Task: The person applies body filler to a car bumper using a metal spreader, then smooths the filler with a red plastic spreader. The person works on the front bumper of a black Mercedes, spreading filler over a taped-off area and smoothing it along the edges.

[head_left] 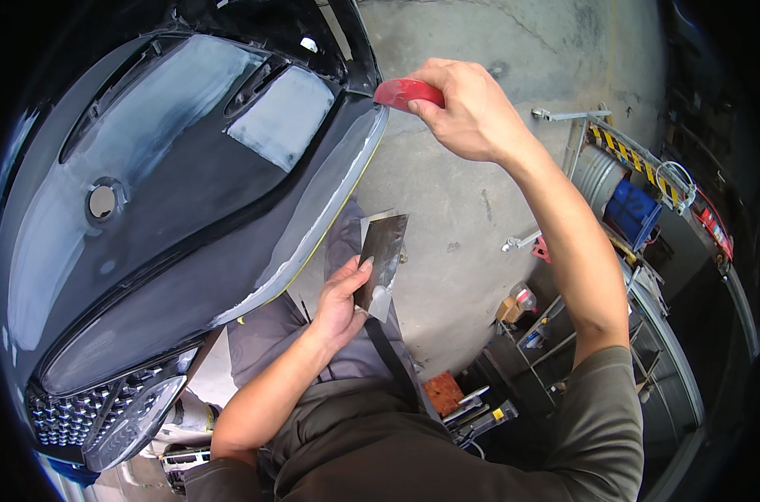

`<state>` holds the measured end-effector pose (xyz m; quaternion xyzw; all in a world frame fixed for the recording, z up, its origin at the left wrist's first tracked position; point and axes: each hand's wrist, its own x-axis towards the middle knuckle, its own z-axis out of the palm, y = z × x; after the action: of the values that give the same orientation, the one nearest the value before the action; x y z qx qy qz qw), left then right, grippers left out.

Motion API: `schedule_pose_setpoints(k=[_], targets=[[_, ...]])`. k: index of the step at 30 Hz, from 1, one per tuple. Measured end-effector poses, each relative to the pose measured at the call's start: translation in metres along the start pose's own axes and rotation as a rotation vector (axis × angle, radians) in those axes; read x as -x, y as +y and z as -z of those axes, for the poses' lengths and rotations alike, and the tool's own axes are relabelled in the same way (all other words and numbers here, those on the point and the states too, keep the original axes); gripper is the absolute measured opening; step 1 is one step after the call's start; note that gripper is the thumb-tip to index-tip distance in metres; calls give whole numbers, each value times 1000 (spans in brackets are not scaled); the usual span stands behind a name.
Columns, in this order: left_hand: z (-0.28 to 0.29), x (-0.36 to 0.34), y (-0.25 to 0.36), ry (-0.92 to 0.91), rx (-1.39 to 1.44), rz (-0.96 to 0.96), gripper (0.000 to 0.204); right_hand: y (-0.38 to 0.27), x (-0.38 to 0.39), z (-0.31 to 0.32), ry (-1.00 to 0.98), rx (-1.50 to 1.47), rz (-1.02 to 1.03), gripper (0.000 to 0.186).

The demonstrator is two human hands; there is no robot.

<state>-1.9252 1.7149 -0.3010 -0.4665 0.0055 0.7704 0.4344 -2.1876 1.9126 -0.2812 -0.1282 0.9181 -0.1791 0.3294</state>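
A dark car body panel (204, 188) fills the left side, with pale grey filler patches (281, 113) spread over it. Along its right edge runs a long strip of light grey filler (317, 205). My right hand (476, 113) grips a red spreader (406, 91), whose tip touches or nearly touches the upper end of that edge. Lower down, in front of my legs, my left hand (338, 301) holds a flat metal plate (386, 251), thumb on top. A small dab of grey filler (381, 299) sits near the plate's lower end.
Concrete floor (455, 217) lies beyond the panel edge. To the right are a metal frame with a yellow-black striped bar (622, 155), a metal drum (597, 177) and a blue container (631, 211). A reddish-brown block (443, 392) is near my right side.
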Motion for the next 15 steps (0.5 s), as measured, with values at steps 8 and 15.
schedule_pose_setpoints(k=[8,15], targets=[[0,4,4,33,-20,10,19,0,7,-1,22,-59,-197,26],[7,2,2,68,-32,4,20,-27,34,-12,136,-46,-62,20]])
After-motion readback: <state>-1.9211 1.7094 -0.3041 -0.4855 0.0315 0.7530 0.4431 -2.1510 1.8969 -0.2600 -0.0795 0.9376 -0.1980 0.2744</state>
